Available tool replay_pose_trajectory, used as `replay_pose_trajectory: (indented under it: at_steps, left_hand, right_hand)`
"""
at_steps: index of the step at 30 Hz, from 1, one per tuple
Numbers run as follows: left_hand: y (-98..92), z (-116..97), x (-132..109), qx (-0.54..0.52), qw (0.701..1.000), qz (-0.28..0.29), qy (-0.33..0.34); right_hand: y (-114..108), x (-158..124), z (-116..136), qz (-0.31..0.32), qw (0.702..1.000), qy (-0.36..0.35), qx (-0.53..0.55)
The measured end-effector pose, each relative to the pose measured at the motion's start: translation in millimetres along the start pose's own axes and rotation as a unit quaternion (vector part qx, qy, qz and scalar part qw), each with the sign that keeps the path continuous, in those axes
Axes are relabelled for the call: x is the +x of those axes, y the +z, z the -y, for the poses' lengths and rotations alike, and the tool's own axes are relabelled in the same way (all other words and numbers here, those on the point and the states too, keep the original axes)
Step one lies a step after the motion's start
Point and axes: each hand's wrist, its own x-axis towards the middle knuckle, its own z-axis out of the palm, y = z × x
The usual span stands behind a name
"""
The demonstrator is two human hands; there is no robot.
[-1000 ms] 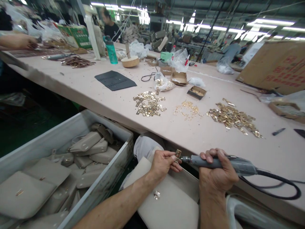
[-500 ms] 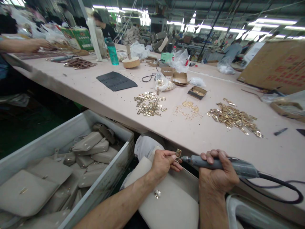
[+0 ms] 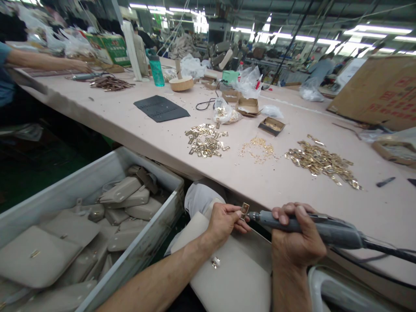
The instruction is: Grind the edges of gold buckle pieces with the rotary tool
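My left hand (image 3: 224, 221) pinches a small gold metal fitting (image 3: 244, 209) at the top edge of a beige bag (image 3: 234, 273) lying on my lap. My right hand (image 3: 297, 242) is wrapped round a grey electric screwdriver (image 3: 312, 225), held level with its tip against the fitting. Its black cord (image 3: 390, 253) runs off to the right. A second gold clasp (image 3: 213, 261) sits on the bag's front.
On the pink table (image 3: 130, 121) lie piles of gold fittings (image 3: 206, 141), small gold screws (image 3: 258, 149) and more gold parts (image 3: 321, 162). A grey bin (image 3: 143, 247) of beige bags stands at my left. Another person's arm (image 3: 45, 63) works at the far left. A cardboard box (image 3: 377, 91) stands at the right.
The view has shifted slightly; the far-left person's arm reaches further along the table. My hands, the fitting and the screwdriver stay as they were.
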Motion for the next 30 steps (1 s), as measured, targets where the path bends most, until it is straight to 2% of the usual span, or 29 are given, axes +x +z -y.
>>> replay_pose_trajectory:
  at_steps: [8,16,20,27,30]
  left_hand:
    - [0.4,1.5,-0.4,0.021,1.000,0.004,0.004]
    - [-0.4,-0.1,-1.6,0.042,0.999,0.026,-0.008]
    - [2.4,-1.0,-1.9,0.063,0.998,0.018,-0.004]
    - [4.4,5.7,4.9,0.080,0.997,0.007,-0.013]
    - [2.7,11.2,7.2,0.073,0.997,0.007,-0.001]
  right_hand:
    - [13.0,-2.8,2.4,0.098,0.993,-0.039,-0.060]
    - [18.8,-1.5,-3.4,0.170,0.979,-0.047,-0.098]
    - [21.6,0.6,-4.5,0.214,0.968,-0.046,-0.118]
    - [21.1,10.3,-3.8,0.322,0.924,0.008,-0.205]
    - [21.6,17.0,-6.5,0.365,0.898,0.002,-0.246]
